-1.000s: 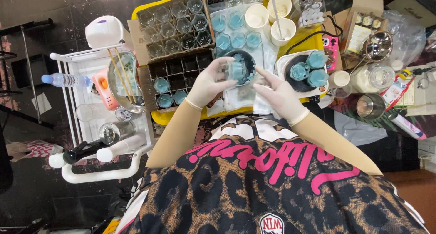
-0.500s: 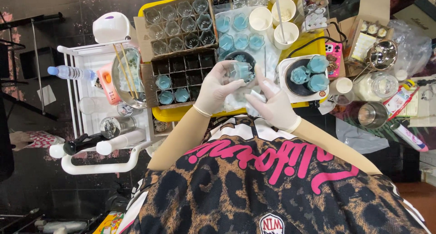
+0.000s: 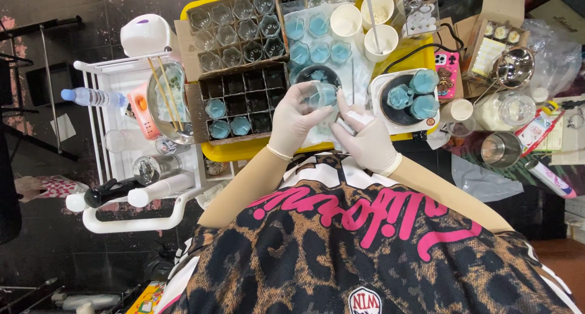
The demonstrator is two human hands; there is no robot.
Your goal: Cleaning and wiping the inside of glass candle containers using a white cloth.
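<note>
Left hand: gloved, fingers clamped around a small clear glass jar with blue filling, held just above the middle of the yellow tray

Right hand: gloved, at 4 o'clock of the jar, fingers curled together, fingertips touching the jar's lower side; whether it grips anything of its own cannot be told

Dark bowl: directly behind the jar at 12 o'clock, blue pieces inside

Divided cardboard box: at 9 o'clock of the left hand, dark cells, three filled blue jars in its lower left cells

Second cardboard box: at 11 o'clock, rows of clear glass jars

Loose blue-filled jars: at 12 o'clock, on white paper beyond the bowl

White paper cups: at 1 o'clock, a stick standing in one

White scale: at 3 o'clock, black pan holding three blue jars

Pink phone: just beyond the scale at 2 o'clock

Metal pot: at 9 o'clock, on a white cart, two chopsticks across it

Water bottle: far at 9 o'clock, lying flat

Metal cup: at 3 o'clock, on the desk
</note>
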